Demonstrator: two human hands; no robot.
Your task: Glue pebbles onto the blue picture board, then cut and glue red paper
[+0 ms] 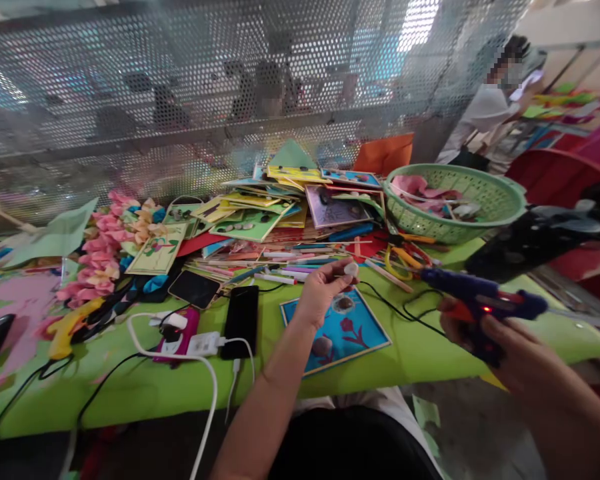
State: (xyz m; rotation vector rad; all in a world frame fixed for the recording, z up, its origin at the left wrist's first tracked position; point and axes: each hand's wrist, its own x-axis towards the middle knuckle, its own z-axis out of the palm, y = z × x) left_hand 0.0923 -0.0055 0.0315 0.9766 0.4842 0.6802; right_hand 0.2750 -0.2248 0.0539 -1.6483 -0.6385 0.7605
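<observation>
Between the fingertips of my left hand (pixel 324 292) is a small whitish pebble (pixel 351 269), raised just over the far edge of a blue picture panel (pixel 337 333). That panel has a pale border, dark red flower shapes and round stones on it, and lies flat at the table's front. My right hand (pixel 500 340) is wrapped round the handle of a dark blue glue gun (pixel 485 297), off to the right of the panel. A red light glows on the gun's side. Its nozzle points left, and it is held above the table.
Behind the panel lie loose markers (pixel 285 273) and a pile of decorated cards (pixel 260 217). A green basket (pixel 513 200) stands back right. To the left are a black phone (pixel 241 320), a power strip (pixel 189 337), cables and a yellow glue gun (pixel 70 330). A person (pixel 485 110) is beyond.
</observation>
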